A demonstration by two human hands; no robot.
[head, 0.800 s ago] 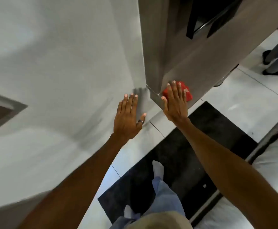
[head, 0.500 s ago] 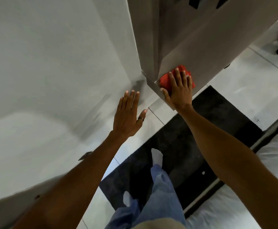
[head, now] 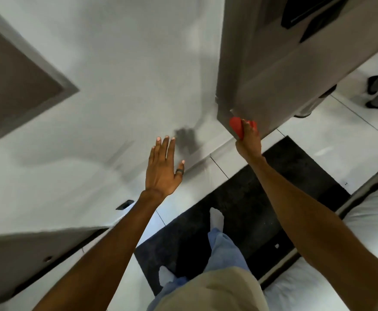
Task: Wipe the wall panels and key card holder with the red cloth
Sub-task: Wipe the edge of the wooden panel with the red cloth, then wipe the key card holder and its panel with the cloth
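My right hand (head: 249, 142) holds the red cloth (head: 237, 127) against the bottom corner of the grey-brown wall panel (head: 262, 63), close to the floor. Most of the cloth is hidden under my fingers. My left hand (head: 163, 169) is flat and open against the white wall (head: 116, 75), fingers spread, a dark ring on the thumb. A small dark slot-like fitting (head: 125, 204) sits low on the white wall beside my left forearm; I cannot tell whether it is the key card holder.
A black mat (head: 250, 198) lies on the pale tiled floor (head: 331, 140) under my feet. A white bed (head: 363, 243) edge is at the right. Another person's dark shoes (head: 376, 95) stand at the far right. A dark fixture (head: 306, 12) hangs on the panel above.
My right hand has slid the cloth down to the panel's lower corner and turned edge-on, fingers curled around it. My left hand stays flat on the white wall. The view has tilted.
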